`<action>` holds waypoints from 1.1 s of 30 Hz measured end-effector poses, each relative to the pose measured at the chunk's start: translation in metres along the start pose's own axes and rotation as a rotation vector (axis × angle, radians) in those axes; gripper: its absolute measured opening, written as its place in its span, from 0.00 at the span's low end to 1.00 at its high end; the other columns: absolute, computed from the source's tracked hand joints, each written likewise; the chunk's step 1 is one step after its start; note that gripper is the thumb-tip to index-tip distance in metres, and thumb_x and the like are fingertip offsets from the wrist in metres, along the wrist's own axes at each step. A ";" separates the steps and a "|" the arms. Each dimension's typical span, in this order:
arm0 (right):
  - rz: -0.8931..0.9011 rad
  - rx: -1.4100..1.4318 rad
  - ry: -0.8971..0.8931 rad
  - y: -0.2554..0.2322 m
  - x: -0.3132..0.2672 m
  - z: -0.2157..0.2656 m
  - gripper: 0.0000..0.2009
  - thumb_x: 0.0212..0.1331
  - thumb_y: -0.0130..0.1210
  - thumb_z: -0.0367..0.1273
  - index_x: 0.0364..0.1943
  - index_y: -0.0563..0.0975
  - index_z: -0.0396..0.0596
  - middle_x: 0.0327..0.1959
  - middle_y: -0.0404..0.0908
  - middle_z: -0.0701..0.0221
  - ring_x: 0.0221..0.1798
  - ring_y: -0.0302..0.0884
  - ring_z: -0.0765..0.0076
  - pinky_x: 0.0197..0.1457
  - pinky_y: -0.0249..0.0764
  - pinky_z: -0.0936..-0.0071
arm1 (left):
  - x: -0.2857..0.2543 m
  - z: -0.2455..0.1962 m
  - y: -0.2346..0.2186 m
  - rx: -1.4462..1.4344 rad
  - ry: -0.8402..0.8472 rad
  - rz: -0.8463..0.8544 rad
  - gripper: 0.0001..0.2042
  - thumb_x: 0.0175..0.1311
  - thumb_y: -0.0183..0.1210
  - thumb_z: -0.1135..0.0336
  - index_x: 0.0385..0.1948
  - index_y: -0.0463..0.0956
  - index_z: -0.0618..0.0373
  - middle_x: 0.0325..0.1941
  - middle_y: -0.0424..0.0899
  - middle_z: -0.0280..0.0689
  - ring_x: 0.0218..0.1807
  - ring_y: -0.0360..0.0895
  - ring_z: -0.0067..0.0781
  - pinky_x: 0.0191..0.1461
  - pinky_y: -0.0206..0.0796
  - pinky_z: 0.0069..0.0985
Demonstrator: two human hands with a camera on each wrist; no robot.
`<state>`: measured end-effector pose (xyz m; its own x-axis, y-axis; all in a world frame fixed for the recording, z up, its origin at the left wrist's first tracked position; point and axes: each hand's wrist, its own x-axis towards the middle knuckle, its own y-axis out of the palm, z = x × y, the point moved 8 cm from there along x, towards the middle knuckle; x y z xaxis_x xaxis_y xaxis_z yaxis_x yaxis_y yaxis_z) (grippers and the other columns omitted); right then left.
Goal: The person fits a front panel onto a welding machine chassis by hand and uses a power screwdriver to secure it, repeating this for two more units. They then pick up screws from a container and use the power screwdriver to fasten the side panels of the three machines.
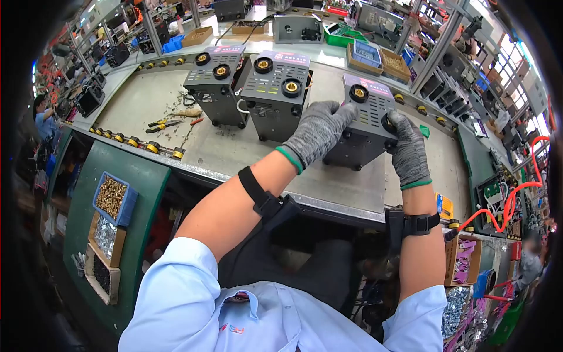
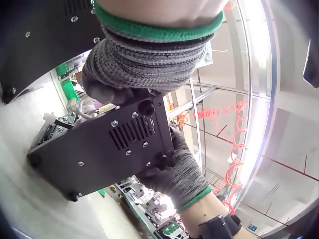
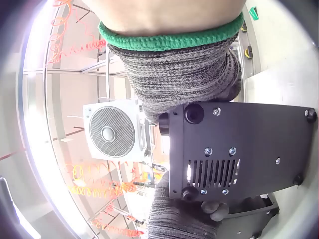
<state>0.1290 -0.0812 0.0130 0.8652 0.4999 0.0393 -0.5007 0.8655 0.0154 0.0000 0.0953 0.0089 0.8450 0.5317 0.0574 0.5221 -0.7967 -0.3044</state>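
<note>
Two gloved hands grip the upper part of a dark metal box unit [image 1: 360,132] from its two sides. My left hand [image 1: 322,129] holds the side near the round brass-centred socket [image 1: 359,92]; my right hand [image 1: 409,146] has its fingers at the second socket on the right edge. In the left wrist view the unit [image 2: 99,149] shows slots and screws, with the left glove [image 2: 142,62] above and the right glove [image 2: 174,174] below. The right wrist view shows the right glove [image 3: 184,74] against the slotted panel [image 3: 249,149], its fingers partly hidden.
Two similar units [image 1: 275,97] [image 1: 217,88] stand to the left on the metal bench. Yellow-handled pliers [image 1: 164,125] and scraps lie beyond them. A blue bin of brass parts [image 1: 114,199] sits at the left, a box of pink parts [image 1: 463,261] at the right. Orange coiled hose [image 1: 510,202] hangs at right.
</note>
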 end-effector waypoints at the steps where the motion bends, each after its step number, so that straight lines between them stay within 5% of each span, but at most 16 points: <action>1: -0.002 0.001 0.014 0.000 0.003 -0.004 0.16 0.60 0.62 0.48 0.41 0.84 0.52 0.31 0.82 0.77 0.25 0.69 0.82 0.29 0.65 0.80 | 0.004 0.004 0.002 0.001 -0.013 0.006 0.28 0.68 0.56 0.43 0.42 0.83 0.68 0.32 0.86 0.46 0.36 0.84 0.38 0.48 0.73 0.34; 5: 0.000 -0.013 0.008 -0.005 -0.001 -0.001 0.18 0.60 0.62 0.49 0.45 0.83 0.51 0.32 0.82 0.78 0.26 0.69 0.83 0.30 0.65 0.80 | 0.003 -0.003 0.004 -0.032 0.089 -0.057 0.28 0.69 0.56 0.43 0.39 0.83 0.68 0.29 0.85 0.45 0.33 0.82 0.40 0.45 0.73 0.35; 7: 0.045 -0.007 -0.019 -0.002 -0.002 0.001 0.20 0.60 0.62 0.49 0.48 0.82 0.51 0.35 0.82 0.78 0.29 0.70 0.82 0.31 0.66 0.80 | -0.001 -0.005 0.010 -0.196 -0.034 0.014 0.19 0.71 0.54 0.54 0.38 0.81 0.65 0.31 0.85 0.49 0.36 0.83 0.46 0.47 0.73 0.40; 9: 0.044 0.144 -0.014 -0.004 0.000 -0.004 0.18 0.63 0.61 0.46 0.49 0.82 0.51 0.37 0.82 0.78 0.32 0.73 0.82 0.35 0.68 0.81 | -0.006 -0.031 0.021 0.624 0.725 -0.145 0.12 0.70 0.49 0.64 0.39 0.79 0.62 0.36 0.85 0.53 0.41 0.83 0.52 0.49 0.73 0.46; 11: 0.060 0.174 -0.026 -0.008 0.005 -0.011 0.16 0.63 0.61 0.46 0.48 0.82 0.54 0.37 0.84 0.77 0.32 0.74 0.82 0.33 0.66 0.80 | 0.001 -0.015 0.032 0.644 0.740 -0.218 0.13 0.72 0.45 0.64 0.42 0.79 0.58 0.41 0.85 0.53 0.46 0.82 0.55 0.52 0.72 0.48; 13: 0.046 0.002 -0.057 -0.017 0.005 -0.007 0.19 0.61 0.63 0.49 0.48 0.82 0.54 0.38 0.84 0.76 0.32 0.74 0.81 0.31 0.63 0.81 | -0.046 -0.040 -0.013 0.029 0.164 -0.038 0.16 0.74 0.50 0.55 0.45 0.78 0.58 0.41 0.84 0.51 0.45 0.82 0.52 0.51 0.71 0.44; 15: -0.020 -0.200 -0.083 -0.029 0.008 0.001 0.24 0.58 0.62 0.56 0.50 0.81 0.56 0.41 0.83 0.77 0.34 0.75 0.80 0.30 0.63 0.79 | -0.064 -0.021 -0.023 -0.099 0.274 -0.206 0.22 0.66 0.59 0.47 0.39 0.78 0.63 0.36 0.83 0.53 0.44 0.82 0.54 0.51 0.72 0.43; 19: -0.023 -0.440 -0.254 -0.054 -0.013 0.028 0.32 0.66 0.54 0.53 0.68 0.70 0.50 0.62 0.73 0.73 0.55 0.72 0.74 0.44 0.66 0.75 | -0.159 -0.012 -0.097 0.098 0.384 -0.068 0.23 0.64 0.59 0.50 0.46 0.75 0.66 0.48 0.80 0.54 0.49 0.78 0.50 0.55 0.70 0.42; 22: 0.030 -0.642 -0.361 -0.060 -0.070 0.051 0.28 0.74 0.49 0.44 0.69 0.67 0.41 0.68 0.70 0.63 0.66 0.68 0.67 0.64 0.65 0.71 | -0.240 0.031 -0.211 0.488 0.315 -0.188 0.28 0.66 0.58 0.49 0.54 0.75 0.68 0.50 0.80 0.55 0.51 0.79 0.51 0.59 0.72 0.40; 23: 0.243 -0.681 -0.499 -0.074 -0.070 0.037 0.27 0.73 0.49 0.41 0.70 0.66 0.39 0.67 0.71 0.60 0.66 0.69 0.65 0.66 0.65 0.71 | -0.272 0.039 -0.258 0.501 0.068 -0.186 0.27 0.65 0.59 0.50 0.53 0.76 0.67 0.48 0.82 0.55 0.50 0.80 0.50 0.58 0.73 0.40; 24: 0.138 -0.877 -0.376 -0.115 -0.071 0.009 0.20 0.69 0.55 0.33 0.62 0.72 0.40 0.57 0.77 0.60 0.57 0.74 0.66 0.58 0.70 0.71 | -0.311 0.034 -0.303 0.510 -0.016 -0.337 0.24 0.63 0.60 0.53 0.49 0.78 0.68 0.43 0.83 0.53 0.48 0.81 0.48 0.55 0.73 0.40; 26: 0.311 -1.152 -0.014 -0.078 -0.147 0.023 0.22 0.68 0.62 0.41 0.61 0.76 0.46 0.48 0.79 0.64 0.49 0.74 0.69 0.55 0.72 0.71 | -0.388 0.096 -0.396 0.759 -0.444 -0.464 0.20 0.63 0.58 0.55 0.43 0.81 0.66 0.40 0.84 0.51 0.45 0.83 0.45 0.52 0.73 0.36; 27: 0.360 -1.199 0.046 -0.108 -0.146 -0.010 0.22 0.67 0.62 0.41 0.60 0.76 0.45 0.48 0.79 0.65 0.48 0.73 0.70 0.54 0.73 0.71 | -0.432 0.130 -0.441 0.771 -0.360 -0.613 0.18 0.62 0.57 0.55 0.41 0.82 0.63 0.38 0.84 0.51 0.43 0.84 0.46 0.51 0.74 0.36; 30: 0.412 -1.416 0.115 -0.146 -0.149 -0.052 0.25 0.65 0.61 0.47 0.59 0.76 0.47 0.51 0.80 0.61 0.51 0.75 0.60 0.58 0.72 0.65 | -0.541 0.160 -0.511 1.171 -0.972 -0.460 0.17 0.57 0.61 0.55 0.41 0.83 0.59 0.38 0.86 0.50 0.41 0.85 0.46 0.49 0.75 0.39; 31: 0.424 -1.568 0.059 -0.137 -0.153 -0.047 0.25 0.66 0.61 0.48 0.60 0.76 0.48 0.51 0.81 0.59 0.52 0.76 0.57 0.59 0.72 0.63 | -0.556 0.168 -0.512 1.174 -0.986 -0.456 0.17 0.57 0.61 0.55 0.41 0.83 0.59 0.38 0.86 0.50 0.41 0.85 0.46 0.49 0.75 0.39; 33: 0.442 -1.510 0.088 -0.127 -0.153 -0.044 0.25 0.66 0.60 0.48 0.60 0.75 0.48 0.51 0.81 0.58 0.52 0.77 0.55 0.59 0.72 0.62 | -0.586 0.198 -0.498 0.459 -1.016 -0.669 0.21 0.56 0.64 0.51 0.44 0.83 0.57 0.42 0.87 0.50 0.42 0.85 0.47 0.50 0.75 0.40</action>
<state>0.0613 -0.2665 -0.0389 0.6889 0.6659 -0.2862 -0.2638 -0.1374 -0.9547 -0.7779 0.2371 -0.0620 -0.1332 0.9247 -0.3567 0.5475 -0.2313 -0.8042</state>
